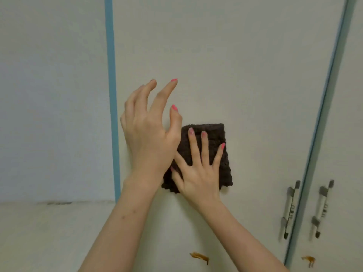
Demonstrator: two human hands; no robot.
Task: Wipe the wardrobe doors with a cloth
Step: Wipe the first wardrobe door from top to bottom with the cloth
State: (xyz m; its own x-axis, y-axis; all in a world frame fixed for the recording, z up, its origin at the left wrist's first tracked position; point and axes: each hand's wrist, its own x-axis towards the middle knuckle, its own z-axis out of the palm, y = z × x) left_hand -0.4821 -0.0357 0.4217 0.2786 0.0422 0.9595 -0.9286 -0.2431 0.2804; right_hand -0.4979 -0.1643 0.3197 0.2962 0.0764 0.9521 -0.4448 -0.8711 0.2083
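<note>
A folded dark brown cloth (214,134) lies flat against the cream wardrobe door (235,65). My right hand (198,173) presses on the cloth with its fingers spread over it. My left hand (149,130) hovers just left of the cloth, fingers apart and curled, holding nothing; its wrist covers the cloth's left edge. A brown smear (199,257) marks the same door low down. A second brown smear (308,259) sits on the neighbouring door (349,134) at the right.
Two metal bar handles (290,209) (323,208) flank the blue-edged gap between the doors. A blue strip (112,95) bounds the door's left side, with a pale wall (53,95) beyond it and a light ledge (49,222) below.
</note>
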